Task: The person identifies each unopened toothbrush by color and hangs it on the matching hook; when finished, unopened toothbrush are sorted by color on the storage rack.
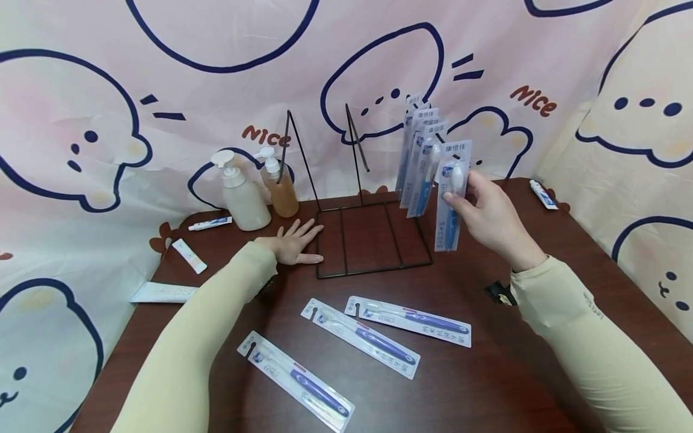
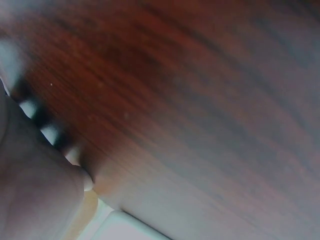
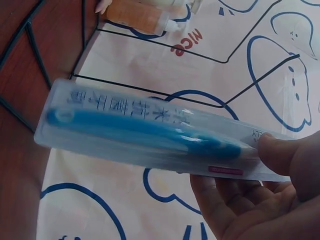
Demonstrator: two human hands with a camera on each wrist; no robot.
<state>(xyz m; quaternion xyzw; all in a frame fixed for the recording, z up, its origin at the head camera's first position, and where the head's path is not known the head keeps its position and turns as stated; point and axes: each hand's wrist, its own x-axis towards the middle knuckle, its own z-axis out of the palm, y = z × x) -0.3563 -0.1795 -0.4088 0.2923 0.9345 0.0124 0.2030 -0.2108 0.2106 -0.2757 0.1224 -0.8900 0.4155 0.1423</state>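
My right hand [image 1: 484, 210] pinches a packaged blue toothbrush [image 1: 448, 224] between thumb and fingers, upright at the right arm of a black wire display rack [image 1: 373, 270]. Several more packaged toothbrushes [image 1: 420, 186] hang in a row behind it. In the right wrist view, the pack [image 3: 135, 125] crosses the picture, with the thumb over its upper end. My left hand [image 1: 295, 243] lies on the table, fingers spread, fingertips at the left side of the rack's base. The left wrist view shows mostly wood, with part of the hand [image 2: 35, 185] at the edge.
Three packaged purple toothbrushes [image 1: 360, 338] lie in front of the rack. Two pump bottles [image 1: 246, 201] stand behind my left hand. Small tubes [image 1: 189, 255] lie at the left, and another tube [image 1: 543, 194] at the far right. A patterned cloth [image 1: 216, 108] hangs behind the table.
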